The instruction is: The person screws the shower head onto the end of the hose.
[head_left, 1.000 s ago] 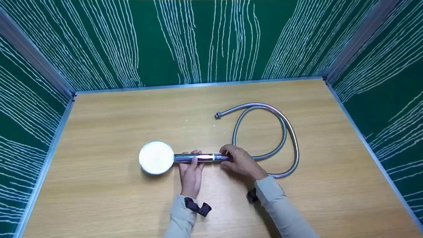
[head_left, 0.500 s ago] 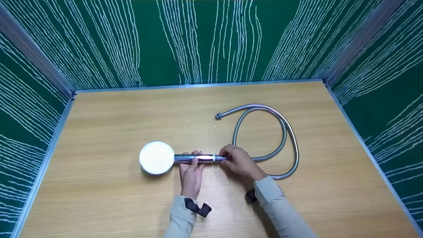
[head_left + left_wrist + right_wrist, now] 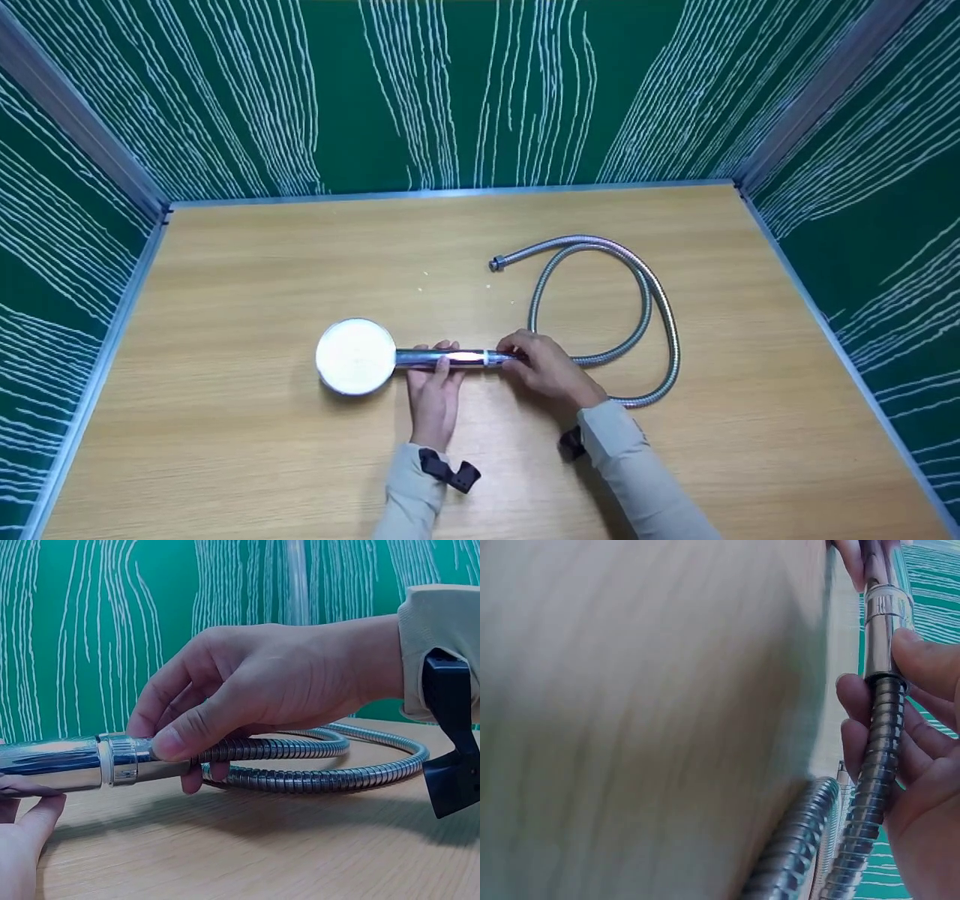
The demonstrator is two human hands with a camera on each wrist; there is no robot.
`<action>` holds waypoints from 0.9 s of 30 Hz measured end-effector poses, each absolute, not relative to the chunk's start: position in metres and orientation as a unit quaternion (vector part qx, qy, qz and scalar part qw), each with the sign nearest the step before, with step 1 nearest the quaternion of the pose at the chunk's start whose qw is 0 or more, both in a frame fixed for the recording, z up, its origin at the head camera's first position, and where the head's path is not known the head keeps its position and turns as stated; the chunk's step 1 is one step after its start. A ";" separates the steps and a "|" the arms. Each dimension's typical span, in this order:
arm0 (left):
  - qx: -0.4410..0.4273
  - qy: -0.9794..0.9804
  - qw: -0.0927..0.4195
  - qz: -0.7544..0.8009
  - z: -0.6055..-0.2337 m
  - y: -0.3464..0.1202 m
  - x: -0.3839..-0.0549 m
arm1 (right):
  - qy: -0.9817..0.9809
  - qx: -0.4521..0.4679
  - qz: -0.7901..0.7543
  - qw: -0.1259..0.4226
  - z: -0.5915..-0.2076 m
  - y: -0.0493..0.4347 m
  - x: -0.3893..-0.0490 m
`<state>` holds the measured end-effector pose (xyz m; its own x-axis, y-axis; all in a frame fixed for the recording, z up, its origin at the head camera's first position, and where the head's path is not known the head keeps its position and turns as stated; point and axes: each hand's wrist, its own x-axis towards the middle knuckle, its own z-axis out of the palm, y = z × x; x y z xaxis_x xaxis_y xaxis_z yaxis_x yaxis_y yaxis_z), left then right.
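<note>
A chrome shower head with a round white face lies toward the left in the head view, its handle pointing right. My left hand holds that handle, thumb on top and fingers beneath. At the handle's lower end sits the metal connector of a ribbed shower hose, with a pale ring between connector and handle. My right hand pinches this connector between thumb and fingers. In the right wrist view the hose runs from the connector past my curled fingers.
The hose loops across the wooden table, and its free end with a hex nut lies behind the hands. A few tiny white bits lie near it. Green walls with white streaks stand at the back and both sides.
Both hands keep nearly the same place on the handle and connector. My right fingers shift only slightly around the connector; the shower head stays put.
</note>
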<state>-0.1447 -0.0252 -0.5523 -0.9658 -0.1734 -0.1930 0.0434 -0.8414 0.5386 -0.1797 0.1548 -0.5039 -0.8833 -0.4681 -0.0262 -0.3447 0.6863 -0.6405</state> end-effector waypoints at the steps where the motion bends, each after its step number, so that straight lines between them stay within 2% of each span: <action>1: 0.119 -0.276 0.057 -0.952 -0.552 -0.025 -0.145 | 0.913 -0.225 -0.326 0.096 -0.504 0.155 -0.180; 10: 0.131 -0.287 0.056 -0.947 -0.552 -0.025 -0.145 | 0.909 -0.243 -0.326 0.090 -0.506 0.157 -0.180; 17: 0.109 -0.287 0.059 -0.950 -0.553 -0.025 -0.143 | 0.913 -0.242 -0.325 0.050 -0.509 0.157 -0.177; 27: 0.120 -0.285 0.054 -0.950 -0.552 -0.025 -0.144 | 0.919 -0.221 -0.321 0.066 -0.506 0.156 -0.177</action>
